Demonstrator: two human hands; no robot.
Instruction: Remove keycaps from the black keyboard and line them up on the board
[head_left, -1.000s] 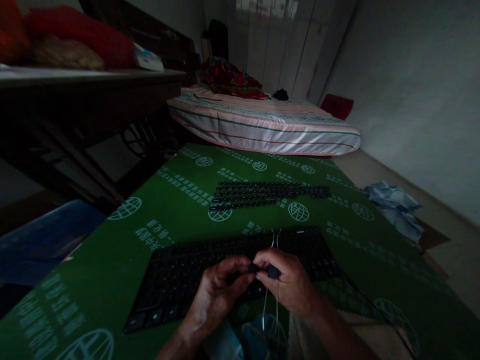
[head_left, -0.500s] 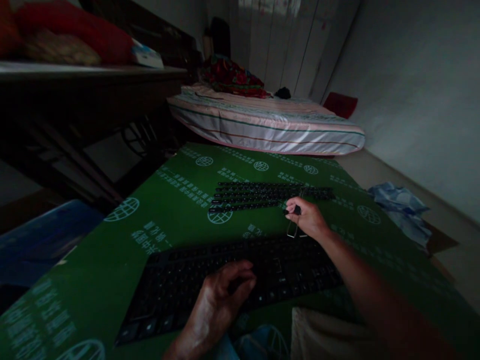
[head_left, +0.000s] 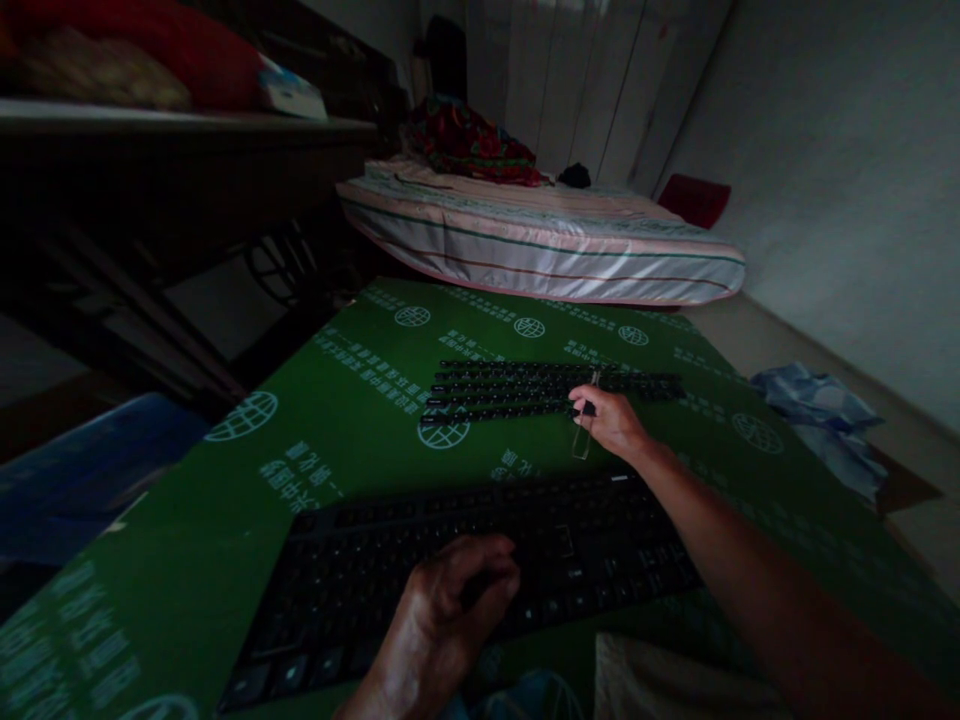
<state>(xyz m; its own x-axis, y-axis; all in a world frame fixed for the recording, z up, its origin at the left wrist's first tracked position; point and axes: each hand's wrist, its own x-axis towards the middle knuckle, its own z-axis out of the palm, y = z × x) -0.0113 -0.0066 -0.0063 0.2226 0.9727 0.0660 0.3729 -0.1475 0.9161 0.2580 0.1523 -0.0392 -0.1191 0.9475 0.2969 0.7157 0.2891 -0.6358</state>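
Note:
A black keyboard [head_left: 360, 560] lies on a green printed mat [head_left: 345, 420] close to me. My left hand [head_left: 442, 620] rests curled on the keyboard's front edge. Farther out, rows of loose black keycaps [head_left: 510, 390] are laid on the mat. My right hand [head_left: 611, 420] reaches to the right end of those rows, fingers pinched on a small black keycap, with a thin wire keycap puller [head_left: 583, 435] hanging from the same hand.
A striped mattress [head_left: 540, 250] with red cloth lies beyond the mat. A dark table [head_left: 172, 170] stands at left, a blue bin [head_left: 82, 470] below it. Crumpled blue cloth [head_left: 817, 410] lies on the floor at right near the wall.
My right hand left the keyboard, where both hands were together, and reached forward to the keycap rows with the keycap and wire puller. My left hand stayed on the keyboard.

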